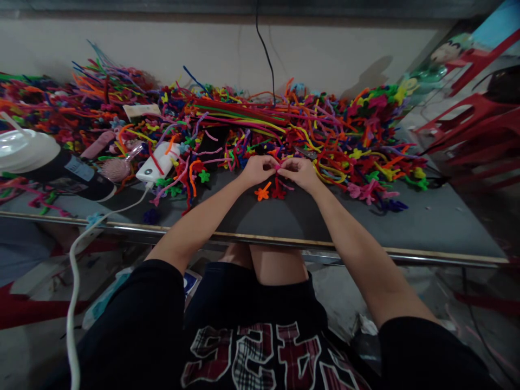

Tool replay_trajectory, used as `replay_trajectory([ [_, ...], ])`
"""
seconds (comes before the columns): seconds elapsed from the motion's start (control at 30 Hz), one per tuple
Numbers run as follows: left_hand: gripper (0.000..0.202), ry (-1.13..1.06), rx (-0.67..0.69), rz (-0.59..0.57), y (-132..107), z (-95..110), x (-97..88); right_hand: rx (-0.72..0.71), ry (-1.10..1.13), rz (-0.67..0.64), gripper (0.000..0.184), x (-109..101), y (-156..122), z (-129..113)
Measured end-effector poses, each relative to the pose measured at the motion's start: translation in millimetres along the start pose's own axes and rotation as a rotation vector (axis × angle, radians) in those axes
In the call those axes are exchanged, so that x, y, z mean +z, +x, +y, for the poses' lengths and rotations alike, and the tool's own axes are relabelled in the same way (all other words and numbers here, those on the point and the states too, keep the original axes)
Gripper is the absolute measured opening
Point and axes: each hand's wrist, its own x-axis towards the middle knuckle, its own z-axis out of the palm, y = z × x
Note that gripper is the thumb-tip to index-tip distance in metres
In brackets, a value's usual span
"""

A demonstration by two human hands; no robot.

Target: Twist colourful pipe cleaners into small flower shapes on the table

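Note:
My left hand (260,170) and my right hand (299,172) meet over the middle of the table, thumbs and forefingers pinched close together. Between the fingertips is a small pink pipe cleaner piece (278,167), its shape mostly covered. Just below my hands an orange pipe cleaner flower (263,192) and a red pipe cleaner flower (278,189) lie on the dark tabletop (300,216). Behind my right hand rests what looks like a pair of scissors (305,154), partly buried.
Heaps of coloured pipe cleaners (244,116) run along the wall. On the left are a dark cup with a pale lid (65,168), a hairbrush (117,168) and a white power bank (157,162) with a cable (73,271). Red chairs (475,119) stand to the right.

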Motion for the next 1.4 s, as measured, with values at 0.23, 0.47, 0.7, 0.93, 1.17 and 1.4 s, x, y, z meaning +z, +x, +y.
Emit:
replay_trajectory([
  [0.23,0.01,0.064,0.035,0.004,0.5,-4.2,1.4,-0.011,-0.012,-0.004,0.023,0.2,2.1,5.8],
  [0.47,0.01,-0.04,0.03,0.109,4.7,-11.5,7.3,0.061,-0.059,0.032,0.039,0.4,4.3,3.6],
  [0.7,0.014,0.019,0.053,0.08,2.8,-7.1,5.0,0.068,-0.021,0.061,0.044,0.8,8.3,12.3],
  [0.93,0.02,0.179,0.084,0.069,0.7,-1.7,4.5,0.072,-0.056,0.101,0.043,-0.6,8.7,15.1],
  [1.17,0.023,0.238,0.118,0.049,0.3,-4.6,2.7,0.07,-0.06,0.114,0.04,0.5,6.8,10.6],
  [1.4,0.022,0.333,0.096,-0.018,-1.3,-2.1,1.0,0.033,-0.06,0.088,0.041,1.3,3.5,5.1],
])
